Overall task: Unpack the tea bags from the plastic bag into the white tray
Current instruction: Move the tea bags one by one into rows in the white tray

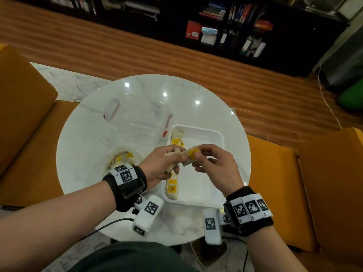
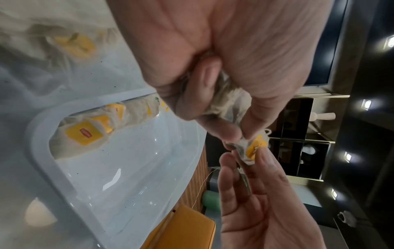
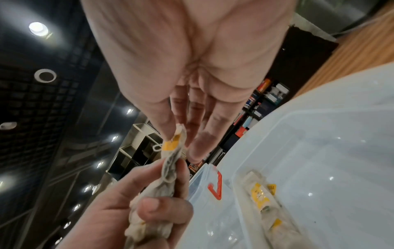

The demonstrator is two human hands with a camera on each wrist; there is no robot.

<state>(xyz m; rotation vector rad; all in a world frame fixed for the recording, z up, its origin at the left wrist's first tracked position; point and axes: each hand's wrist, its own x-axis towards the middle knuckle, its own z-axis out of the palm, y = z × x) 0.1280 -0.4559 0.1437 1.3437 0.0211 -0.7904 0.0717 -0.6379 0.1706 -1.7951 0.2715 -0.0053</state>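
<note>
1. The left hand (image 1: pixel 160 163) sits at the centre of the head view, forearm entering from the lower left, fingers and thumb curled round a bunch of crumpled beige paper tea bags with yellow tags (image 1: pixel 177 160).
2. The right hand (image 1: pixel 213 163) meets it from the lower right, thumb and forefinger pinching the yellow-tagged end of one tea bag (image 3: pixel 172 148); its other fingers lie loosely extended.
3. Both hands hover above the near left part of the white rectangular plastic tray (image 1: pixel 221 138), right of centre.
4. More tea bags (image 1: pixel 172 188) line the tray's left wall.
5. The crumpled clear plastic bag (image 1: pixel 122 158), tea bags inside, lies on the round white marble table (image 1: pixel 82 134) left of the hands.
6. A clear lidded container with red clips (image 1: pixel 137 118) stands above, beside the tray.
</note>
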